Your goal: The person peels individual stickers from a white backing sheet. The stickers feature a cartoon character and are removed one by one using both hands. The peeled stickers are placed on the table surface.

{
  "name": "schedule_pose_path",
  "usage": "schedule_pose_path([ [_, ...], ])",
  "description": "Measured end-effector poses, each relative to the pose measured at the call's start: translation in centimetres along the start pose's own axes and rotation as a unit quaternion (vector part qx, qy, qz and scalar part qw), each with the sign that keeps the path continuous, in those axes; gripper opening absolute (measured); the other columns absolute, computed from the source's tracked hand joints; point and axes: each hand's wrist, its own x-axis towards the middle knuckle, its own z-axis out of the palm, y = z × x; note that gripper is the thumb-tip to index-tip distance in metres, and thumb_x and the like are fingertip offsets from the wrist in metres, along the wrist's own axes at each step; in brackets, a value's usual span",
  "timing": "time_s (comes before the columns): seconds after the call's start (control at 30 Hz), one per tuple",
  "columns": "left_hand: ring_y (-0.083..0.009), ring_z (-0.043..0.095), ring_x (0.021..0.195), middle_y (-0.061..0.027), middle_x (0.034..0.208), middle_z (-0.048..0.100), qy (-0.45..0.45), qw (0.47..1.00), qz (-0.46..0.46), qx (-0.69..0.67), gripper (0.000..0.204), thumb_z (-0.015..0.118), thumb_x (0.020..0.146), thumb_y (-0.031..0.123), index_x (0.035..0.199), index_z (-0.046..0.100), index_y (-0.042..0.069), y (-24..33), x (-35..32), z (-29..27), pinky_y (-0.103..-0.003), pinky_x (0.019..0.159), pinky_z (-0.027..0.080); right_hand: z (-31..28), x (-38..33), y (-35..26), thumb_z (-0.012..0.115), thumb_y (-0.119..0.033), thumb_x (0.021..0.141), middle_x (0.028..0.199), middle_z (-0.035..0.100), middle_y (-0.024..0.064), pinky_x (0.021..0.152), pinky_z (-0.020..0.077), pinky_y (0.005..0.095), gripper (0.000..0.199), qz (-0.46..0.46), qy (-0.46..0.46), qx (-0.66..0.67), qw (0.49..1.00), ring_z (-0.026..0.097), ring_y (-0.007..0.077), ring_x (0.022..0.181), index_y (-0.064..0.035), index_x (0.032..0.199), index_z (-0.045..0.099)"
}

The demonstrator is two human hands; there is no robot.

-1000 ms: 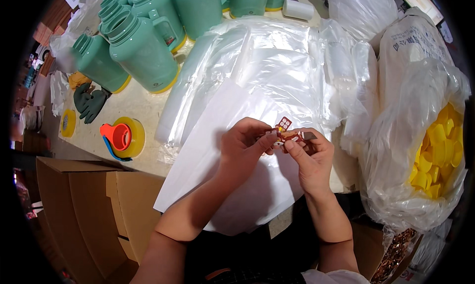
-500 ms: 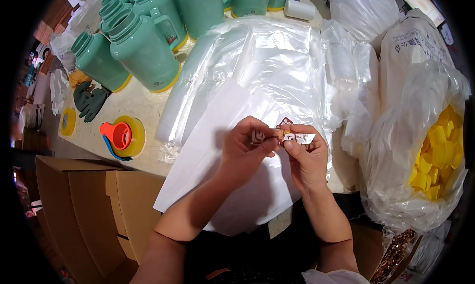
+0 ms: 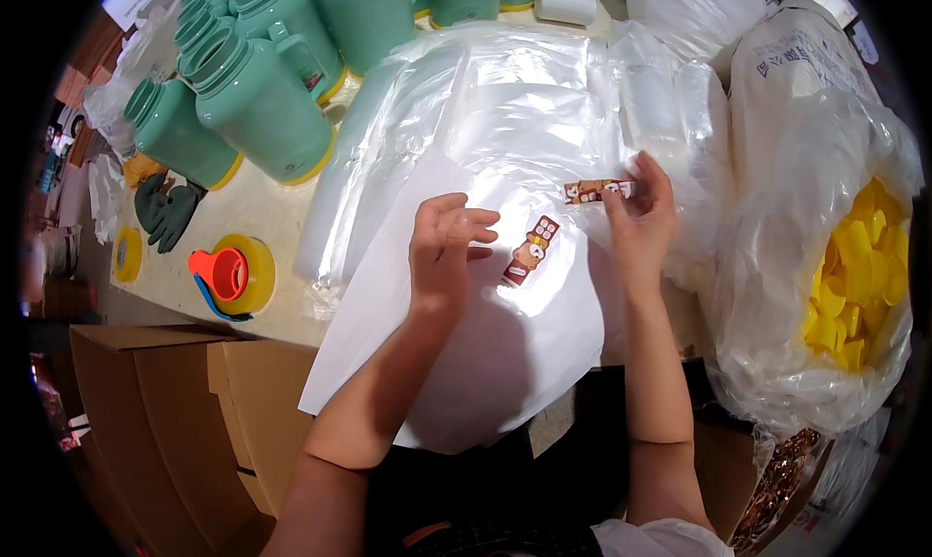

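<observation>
Pinched between the thumb and fingers of my right hand is a short printed strip, brown and white with small cartoon figures, held above the plastic bags. My left hand is apart from it, fingers spread and nothing in them. Just right of those fingers, a brown sticker with a cartoon bear lies slanted on the white sheet. The sheet overlaps a stack of clear plastic bags.
Several green jugs with yellow bases stand far left. Nearer are dark gloves, a yellow tape roll and a red ring-shaped part. A cardboard box sits lower left; a bag of yellow parts is at right.
My hands were together on the strip; now they are apart. The left has let go and opened, while the right has carried the strip up and right. The bear sticker is now uncovered.
</observation>
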Motion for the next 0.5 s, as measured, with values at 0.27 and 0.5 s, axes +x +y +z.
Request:
schedule_pose_path([
  [0.27, -0.0134, 0.060, 0.091, -0.0083, 0.102, 0.065, 0.038, 0.998, -0.019, -0.038, 0.030, 0.046, 0.100, 0.020, 0.123, 0.045, 0.000, -1.0, 0.2, -0.3, -0.033, 0.079, 0.054, -0.8, -3.2, -3.1, 0.067, -0.009, 0.078, 0.095, 0.065, 0.0076, 0.084, 0.0401, 0.0426, 0.020, -0.229, -0.134, -0.374, 0.889, 0.055, 0.0292, 0.096, -0.0067, 0.098, 0.065],
  [0.5, -0.0150, 0.061, 0.089, -0.0087, 0.098, 0.064, 0.087, 0.992, -0.049, -0.079, 0.025, 0.046, 0.099, 0.016, 0.119, 0.049, 0.001, -0.8, 0.4, 0.0, -0.033, 0.079, 0.054, -1.1, -3.6, -3.2, 0.072, -0.018, 0.076, 0.110, 0.062, 0.0107, 0.091, 0.0381, 0.0442, 0.038, -0.078, -0.273, -0.331, 0.900, 0.053, 0.0308, 0.106, -0.0053, 0.110, 0.061],
])
